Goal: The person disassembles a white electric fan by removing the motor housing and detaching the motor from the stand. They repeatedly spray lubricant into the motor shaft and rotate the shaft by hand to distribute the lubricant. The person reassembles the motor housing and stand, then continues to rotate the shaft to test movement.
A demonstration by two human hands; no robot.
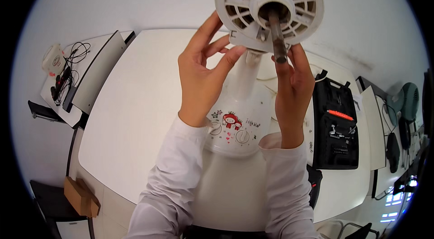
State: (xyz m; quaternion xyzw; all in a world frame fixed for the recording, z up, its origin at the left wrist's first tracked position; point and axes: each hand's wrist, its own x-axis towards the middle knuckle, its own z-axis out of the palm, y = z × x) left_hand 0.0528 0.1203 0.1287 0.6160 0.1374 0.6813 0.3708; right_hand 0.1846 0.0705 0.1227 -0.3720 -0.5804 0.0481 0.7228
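In front of me stands a white electric fan with its blades and grille off. Its round slotted motor housing (300, 17) faces me, and a bare metal shaft (277, 37) sticks out of the centre. My left hand (201, 69) grips the housing's lower left rim, thumb at the bottom edge and fingers behind. My right hand (294, 89) has its fingers closed at the lower right rim; their tips are partly hidden. Below, a white post (244, 76) joins the fan base (233, 146), which carries two knobs and a red cartoon print.
The fan stands on a white table (126, 117). To its right lies an open black tool case (337, 153) with sockets and an orange-handled tool. Cables (68, 74) lie on a side table at left, a cardboard box (81, 196) below. Green equipment (404, 103) stands far right.
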